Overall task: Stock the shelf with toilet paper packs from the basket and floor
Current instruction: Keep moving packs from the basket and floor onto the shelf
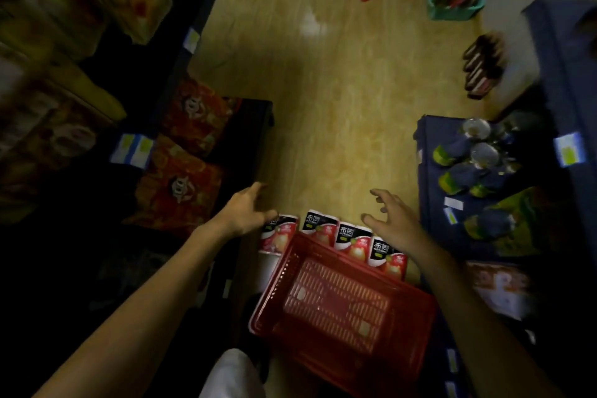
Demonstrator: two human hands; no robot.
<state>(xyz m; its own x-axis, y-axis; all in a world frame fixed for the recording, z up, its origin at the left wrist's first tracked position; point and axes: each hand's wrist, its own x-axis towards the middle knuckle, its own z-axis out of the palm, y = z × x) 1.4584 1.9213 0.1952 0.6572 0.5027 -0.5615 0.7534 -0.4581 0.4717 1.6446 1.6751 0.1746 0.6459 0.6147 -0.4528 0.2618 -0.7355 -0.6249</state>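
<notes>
Toilet paper packs (336,237): four in a row on the floor, just behind the red basket's far rim.
Red basket (342,304): on the floor, holding nothing.
Left hand (247,210): fingers loosely spread, above the leftmost pack, gripping nothing.
Right hand (392,220): fingers splayed and slightly bent, over the packs, gripping nothing.
Left shelf (245,145): red-wrapped packs.

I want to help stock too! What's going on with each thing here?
Red basket: on the floor, empty.
Toilet paper packs: upright in a row on the floor beyond the basket.
Left hand: open, holding nothing.
Right hand: open, fingers spread.
</notes>
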